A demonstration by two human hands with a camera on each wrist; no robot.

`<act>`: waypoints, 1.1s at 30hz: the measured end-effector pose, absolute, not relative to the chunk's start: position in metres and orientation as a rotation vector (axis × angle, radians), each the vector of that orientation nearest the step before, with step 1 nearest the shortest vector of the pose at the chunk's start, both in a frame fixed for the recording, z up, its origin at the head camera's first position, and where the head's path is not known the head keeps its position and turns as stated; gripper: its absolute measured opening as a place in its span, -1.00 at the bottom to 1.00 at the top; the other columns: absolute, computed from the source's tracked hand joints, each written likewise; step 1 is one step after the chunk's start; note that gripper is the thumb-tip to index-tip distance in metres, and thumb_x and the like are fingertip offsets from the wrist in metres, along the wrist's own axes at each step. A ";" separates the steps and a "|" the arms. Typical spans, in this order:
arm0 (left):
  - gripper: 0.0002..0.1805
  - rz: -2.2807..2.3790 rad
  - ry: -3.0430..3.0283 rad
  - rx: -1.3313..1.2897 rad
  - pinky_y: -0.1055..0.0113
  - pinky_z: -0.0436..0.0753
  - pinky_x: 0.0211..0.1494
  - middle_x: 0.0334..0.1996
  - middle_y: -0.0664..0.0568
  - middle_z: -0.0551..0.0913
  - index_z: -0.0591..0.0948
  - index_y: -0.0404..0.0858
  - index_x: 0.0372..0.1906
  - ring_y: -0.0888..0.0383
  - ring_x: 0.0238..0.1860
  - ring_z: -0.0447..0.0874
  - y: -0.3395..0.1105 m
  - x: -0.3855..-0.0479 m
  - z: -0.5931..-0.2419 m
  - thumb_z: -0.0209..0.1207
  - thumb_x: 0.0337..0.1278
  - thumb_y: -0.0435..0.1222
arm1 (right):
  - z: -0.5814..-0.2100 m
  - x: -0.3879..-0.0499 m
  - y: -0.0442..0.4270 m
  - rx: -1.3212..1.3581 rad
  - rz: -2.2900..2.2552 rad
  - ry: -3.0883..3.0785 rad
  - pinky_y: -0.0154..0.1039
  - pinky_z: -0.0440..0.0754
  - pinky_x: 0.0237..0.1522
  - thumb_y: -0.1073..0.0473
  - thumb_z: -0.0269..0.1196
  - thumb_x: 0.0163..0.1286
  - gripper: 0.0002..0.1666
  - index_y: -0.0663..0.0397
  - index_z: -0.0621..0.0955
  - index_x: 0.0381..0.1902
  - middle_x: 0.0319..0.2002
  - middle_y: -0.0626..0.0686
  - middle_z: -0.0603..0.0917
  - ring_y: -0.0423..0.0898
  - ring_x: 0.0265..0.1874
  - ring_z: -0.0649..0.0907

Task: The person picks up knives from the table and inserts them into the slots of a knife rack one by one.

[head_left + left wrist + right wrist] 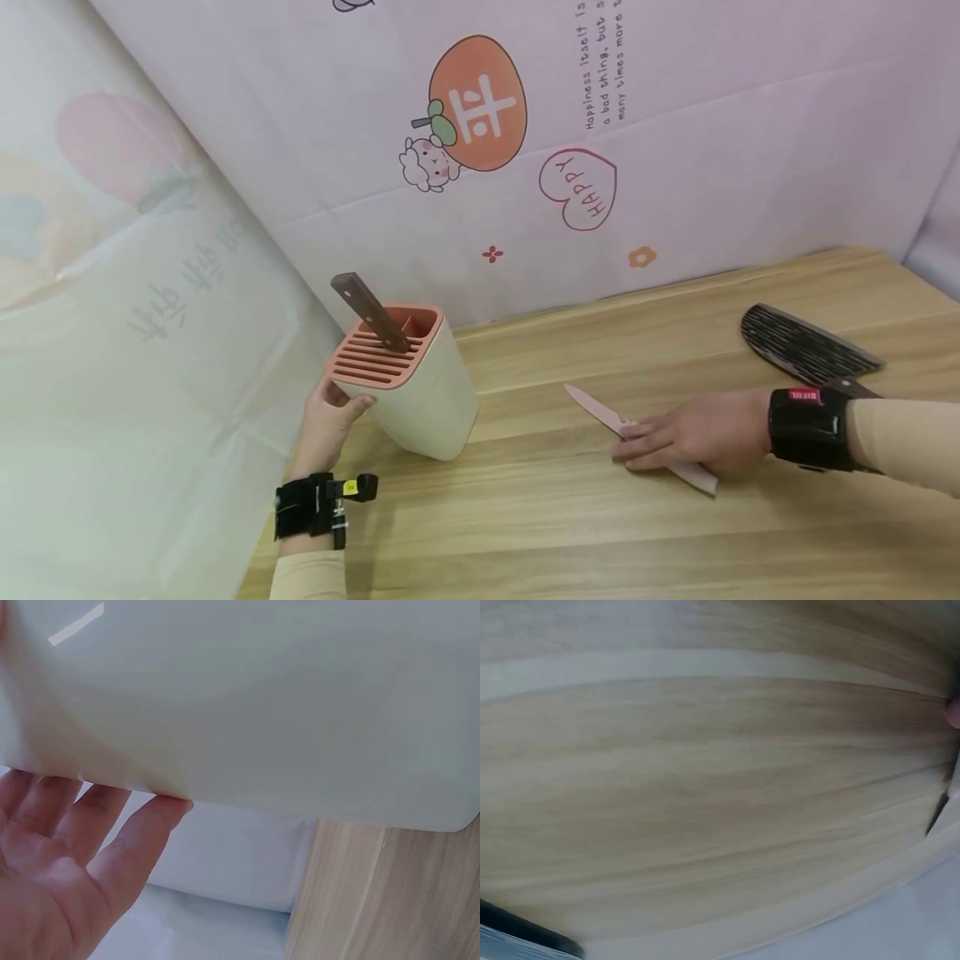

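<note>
A cream knife block [431,408] with a slotted orange-pink top stands tilted on the table's left side, a brown-handled knife [367,308] upright in it. My left hand [326,429] grips the block's left side, thumb on the front; in the left wrist view that hand's fingers [154,832] bend round the block's smooth wall [262,712]. A pink knife [592,407] lies slantwise on the wood, with my right hand [697,437] across its middle. The palm hides whether the thumb pinches it. Only a fingertip [954,712] shows at the right wrist view's edge.
A dark, streaked cleaver blade [806,342] lies at the table's right, its handle partly behind my right wrist. The wooden table [525,517] meets a printed cloth [712,167] at the back, and more cloth hangs at the left.
</note>
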State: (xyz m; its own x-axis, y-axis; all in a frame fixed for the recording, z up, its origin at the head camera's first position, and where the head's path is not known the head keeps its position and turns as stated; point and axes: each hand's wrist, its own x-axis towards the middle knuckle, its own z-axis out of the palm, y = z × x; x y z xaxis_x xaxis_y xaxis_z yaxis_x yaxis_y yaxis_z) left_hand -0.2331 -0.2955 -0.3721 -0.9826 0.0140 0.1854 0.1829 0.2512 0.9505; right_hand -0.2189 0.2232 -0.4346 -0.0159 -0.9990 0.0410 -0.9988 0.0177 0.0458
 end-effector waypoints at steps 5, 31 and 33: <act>-0.16 -1.873 -2.356 -0.209 0.47 0.61 0.10 0.12 0.34 0.59 0.21 -0.30 0.58 0.30 0.13 0.57 -0.294 -0.233 -0.372 0.33 0.27 -0.48 | -0.431 -0.219 0.217 2.229 -0.119 -2.124 -0.15 0.60 0.22 0.46 0.47 -0.13 0.08 0.02 0.48 0.47 0.49 -0.01 0.39 0.00 0.41 0.45; -0.15 -1.874 -2.380 -0.140 0.45 0.65 0.04 0.26 -0.03 0.48 0.20 -0.33 0.58 0.35 0.03 0.63 -0.291 -0.234 -0.370 0.34 0.26 -0.47 | -0.420 -0.217 0.203 2.204 0.053 -1.883 -0.28 0.70 0.01 0.41 0.49 0.00 -0.45 0.14 0.70 0.04 0.09 0.08 0.73 -0.04 0.11 0.70; -0.15 -1.871 -2.377 -0.138 0.46 0.65 0.02 0.29 -0.11 0.44 0.20 -0.34 0.58 0.36 0.02 0.63 -0.292 -0.234 -0.369 0.34 0.25 -0.49 | -0.416 -0.219 0.203 2.156 0.103 -1.883 -0.28 0.71 -0.01 0.41 0.51 -0.03 -0.41 0.18 0.70 0.06 0.09 0.11 0.73 -0.03 0.09 0.71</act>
State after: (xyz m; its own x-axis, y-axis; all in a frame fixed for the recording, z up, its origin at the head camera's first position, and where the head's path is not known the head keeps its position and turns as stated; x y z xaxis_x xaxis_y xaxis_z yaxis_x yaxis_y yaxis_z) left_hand -0.2340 -0.2918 -0.3694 -0.9894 0.0018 0.1449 0.1412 0.2349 0.9617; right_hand -0.2190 0.2035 -0.4160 0.1497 -0.9608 0.2333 -0.9805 -0.1140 0.1600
